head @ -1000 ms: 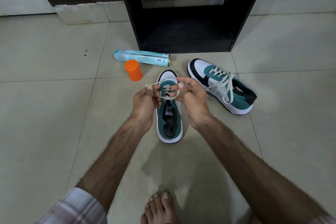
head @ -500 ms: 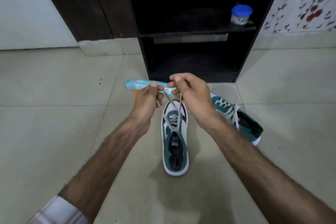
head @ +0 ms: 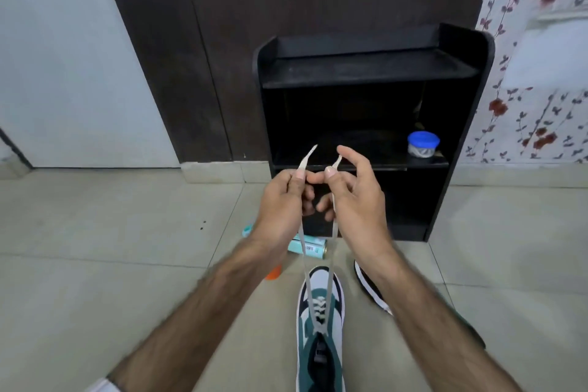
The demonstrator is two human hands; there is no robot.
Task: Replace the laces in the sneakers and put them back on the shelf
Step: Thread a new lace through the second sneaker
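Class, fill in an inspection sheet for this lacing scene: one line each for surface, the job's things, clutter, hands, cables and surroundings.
Surface: pale tiled floor.
Job's things: teal and white sneaker on the floor, its lace threaded through the lower eyelets, both ends pulled up taut; second sneaker beside it, mostly hidden behind the right forearm.
Clutter: spray can lying on the floor; orange cap near it.
Hands: left hand pinches one lace end; right hand pinches the other.
Cables: nothing seen.
Surroundings: black shelf unit ahead, a blue-lidded jar on its middle shelf; dark wooden panel behind; floral wallpaper to the right.
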